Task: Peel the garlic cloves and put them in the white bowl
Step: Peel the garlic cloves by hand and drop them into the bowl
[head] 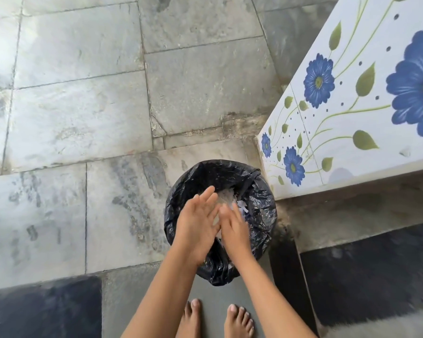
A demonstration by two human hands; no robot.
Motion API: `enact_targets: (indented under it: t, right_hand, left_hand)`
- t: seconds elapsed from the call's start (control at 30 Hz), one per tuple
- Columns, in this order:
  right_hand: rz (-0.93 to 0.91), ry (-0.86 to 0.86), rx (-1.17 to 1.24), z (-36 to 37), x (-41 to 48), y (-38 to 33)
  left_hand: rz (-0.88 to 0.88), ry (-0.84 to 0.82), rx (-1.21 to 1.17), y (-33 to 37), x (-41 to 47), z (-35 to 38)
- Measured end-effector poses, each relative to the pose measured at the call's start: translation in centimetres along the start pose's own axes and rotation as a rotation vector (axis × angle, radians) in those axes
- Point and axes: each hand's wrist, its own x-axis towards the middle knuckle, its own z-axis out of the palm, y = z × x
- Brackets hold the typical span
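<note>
Garlic cloves and the white bowl are out of view. Pale papery scraps (pixel 228 199) lie inside a bin lined with a black bag (pixel 263 206), low in the middle of the frame. Right over it, the left hand (pixel 198 220) and right hand (pixel 233 229) meet, palms touching, fingers straight and holding nothing. Bare feet (pixel 238 319) stand at the bottom edge on the stone floor (pixel 83 93). A flower-patterned desk (pixel 347 123) fills the upper right.

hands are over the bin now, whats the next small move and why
Probably lift both hands away: the left hand and right hand are flat with straight fingers, holding nothing, over the black-lined bin where pale scraps lie, so the drop seems done.
</note>
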Motion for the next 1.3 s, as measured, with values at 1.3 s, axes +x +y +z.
enact_targets:
  t: [1.3]
  right_hand:
    - [-0.403, 1.133, -0.378, -31.5, -60.1, -19.1]
  left_hand:
    - [1.417, -0.625, 1.512, -0.1, -59.2, 21.9]
